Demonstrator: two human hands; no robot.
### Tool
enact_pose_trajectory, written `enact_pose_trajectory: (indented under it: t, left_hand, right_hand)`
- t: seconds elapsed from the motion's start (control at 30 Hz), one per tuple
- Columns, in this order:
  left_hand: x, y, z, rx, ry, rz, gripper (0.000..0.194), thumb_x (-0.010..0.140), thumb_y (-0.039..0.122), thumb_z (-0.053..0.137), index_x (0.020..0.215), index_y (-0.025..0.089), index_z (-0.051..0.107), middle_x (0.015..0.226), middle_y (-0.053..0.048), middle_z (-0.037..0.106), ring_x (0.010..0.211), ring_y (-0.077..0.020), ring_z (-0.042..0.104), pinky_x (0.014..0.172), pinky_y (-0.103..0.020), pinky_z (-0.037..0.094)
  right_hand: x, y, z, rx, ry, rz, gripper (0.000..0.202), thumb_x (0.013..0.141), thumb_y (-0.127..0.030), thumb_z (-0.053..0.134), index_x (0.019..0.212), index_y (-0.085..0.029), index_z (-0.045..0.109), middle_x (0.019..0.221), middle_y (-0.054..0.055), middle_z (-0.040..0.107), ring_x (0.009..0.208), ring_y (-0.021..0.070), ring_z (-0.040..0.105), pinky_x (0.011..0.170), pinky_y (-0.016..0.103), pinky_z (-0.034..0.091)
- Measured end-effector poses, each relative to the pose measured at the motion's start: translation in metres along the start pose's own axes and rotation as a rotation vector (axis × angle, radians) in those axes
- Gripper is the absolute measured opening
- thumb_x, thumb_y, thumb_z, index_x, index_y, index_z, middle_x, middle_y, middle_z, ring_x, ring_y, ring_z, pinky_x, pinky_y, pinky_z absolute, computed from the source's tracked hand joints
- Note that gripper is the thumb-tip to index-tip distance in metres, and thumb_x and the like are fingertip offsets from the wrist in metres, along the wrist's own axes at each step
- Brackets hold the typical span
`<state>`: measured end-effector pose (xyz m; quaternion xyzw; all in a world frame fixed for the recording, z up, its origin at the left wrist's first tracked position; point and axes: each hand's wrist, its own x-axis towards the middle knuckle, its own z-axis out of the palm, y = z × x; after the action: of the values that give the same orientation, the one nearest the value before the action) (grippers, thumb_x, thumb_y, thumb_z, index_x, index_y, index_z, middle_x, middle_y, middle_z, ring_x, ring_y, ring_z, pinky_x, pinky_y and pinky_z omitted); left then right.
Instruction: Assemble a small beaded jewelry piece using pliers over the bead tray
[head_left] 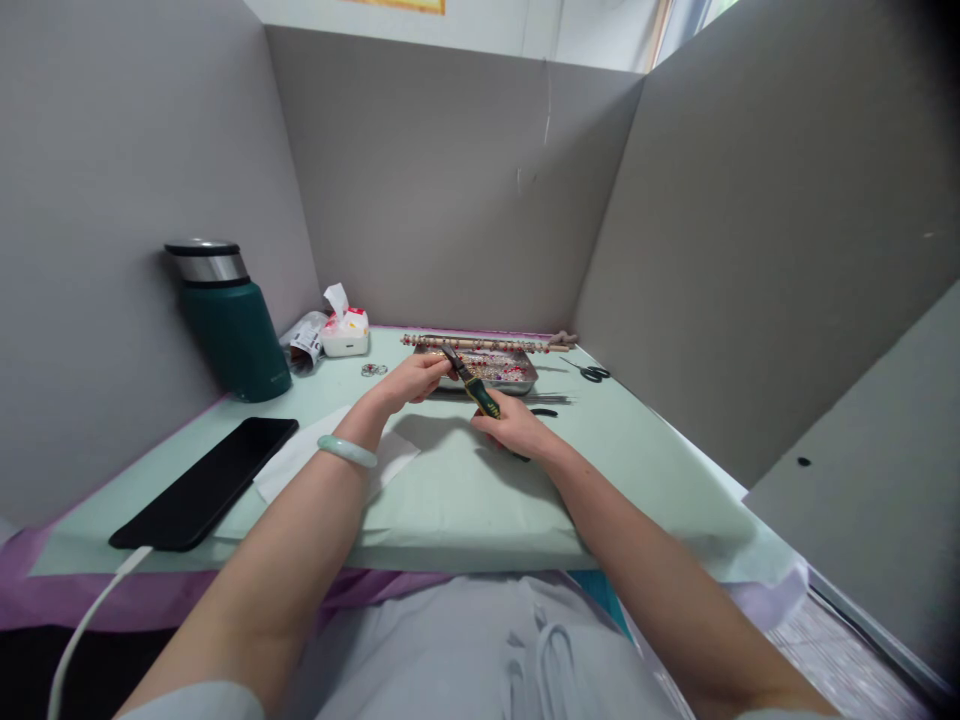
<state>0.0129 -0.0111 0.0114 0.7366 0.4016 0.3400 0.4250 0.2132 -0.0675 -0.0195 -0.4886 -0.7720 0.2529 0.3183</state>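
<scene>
My right hand [517, 425] is wrapped round the dark green and yellow handles of a pair of pliers [480, 392]. The jaws point away and to the left, reaching my left hand [417, 382]. The fingers of that hand are pinched together at the jaws; whatever they hold is too small to make out. Just beyond both hands lies a metal tray [517, 386] with many small red, clear and gold beads. Across its back edge runs a wooden rod [480, 344] strung with small beaded pieces. Thin wires [551, 399] lie in front of the tray.
A green bottle [232, 335], a tissue box [346, 335] and a plastic packet [306, 340] stand at left. A black phone [210, 485] with a cable lies beside white paper [300, 460]. Scissors [592, 372] are at right; small rings [373, 370] lie left of the tray. Grey partitions [450, 180] enclose the table.
</scene>
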Motion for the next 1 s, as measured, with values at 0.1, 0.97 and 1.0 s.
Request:
enact_pose_trajectory:
  t: [0.1, 0.97, 1.0]
  left_hand:
    - [0.002, -0.001, 0.001, 0.1, 0.061, 0.039, 0.035, 0.083, 0.042, 0.044, 0.089, 0.013, 0.064, 0.043, 0.007, 0.028, 0.038, -0.0064, 0.023, 0.04, -0.021, 0.019]
    - [0.01, -0.014, 0.014, 0.755, 0.418, 0.226, 0.033, 0.088, 0.033, 0.036, 0.091, 0.019, 0.066, 0.074, -0.004, 0.067, 0.064, -0.0149, 0.054, 0.058, -0.024, 0.032]
    - [0.011, -0.015, 0.013, 0.725, 0.41, 0.235, 0.034, 0.088, 0.033, 0.036, 0.091, 0.019, 0.066, 0.075, -0.004, 0.067, 0.065, -0.0149, 0.054, 0.059, -0.023, 0.033]
  right_hand:
    - [0.0, 0.001, 0.0, -0.006, 0.006, 0.003, 0.025, 0.074, -0.034, 0.053, 0.093, -0.018, 0.054, 0.073, 0.001, 0.057, 0.06, 0.0125, 0.047, 0.057, 0.024, 0.035]
    - [0.003, -0.002, 0.004, -0.051, 0.07, 0.051, 0.029, 0.071, -0.033, 0.055, 0.096, -0.017, 0.056, 0.072, 0.0, 0.057, 0.062, 0.0128, 0.048, 0.058, 0.023, 0.034]
    - [0.003, -0.002, 0.004, -0.049, 0.067, 0.05, 0.03, 0.071, -0.033, 0.055, 0.096, -0.017, 0.056, 0.073, 0.0, 0.057, 0.062, 0.013, 0.048, 0.058, 0.023, 0.035]
